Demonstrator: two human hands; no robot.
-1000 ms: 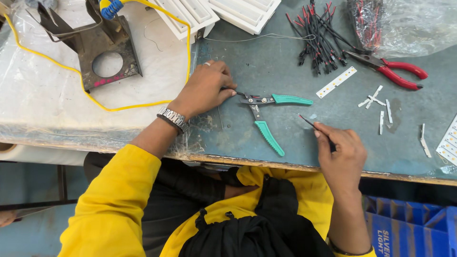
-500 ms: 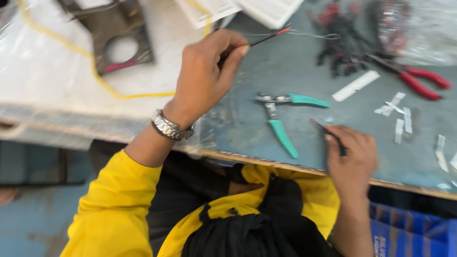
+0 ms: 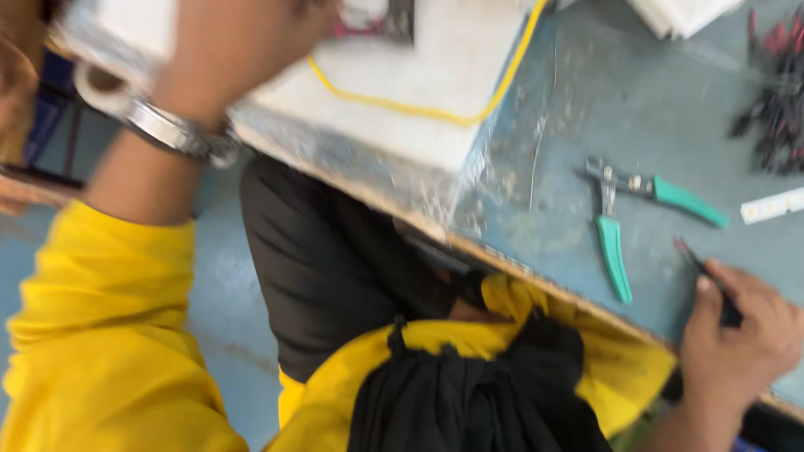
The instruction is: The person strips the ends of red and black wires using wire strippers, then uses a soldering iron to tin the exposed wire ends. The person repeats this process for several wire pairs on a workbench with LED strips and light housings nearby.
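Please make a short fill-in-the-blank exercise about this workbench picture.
1. The handles of the pliers lying open on the blue-grey workbench are ___ in colour.
2. The thin dark tool is held by the ___ hand.
3. The raised left hand has a metal ___ on its wrist.

Missing words: green; right; watch

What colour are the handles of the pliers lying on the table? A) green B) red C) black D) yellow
A: the pliers lie open on the blue-grey table with teal-green handles, just up and left of the right hand, which pinches a thin dark wire.
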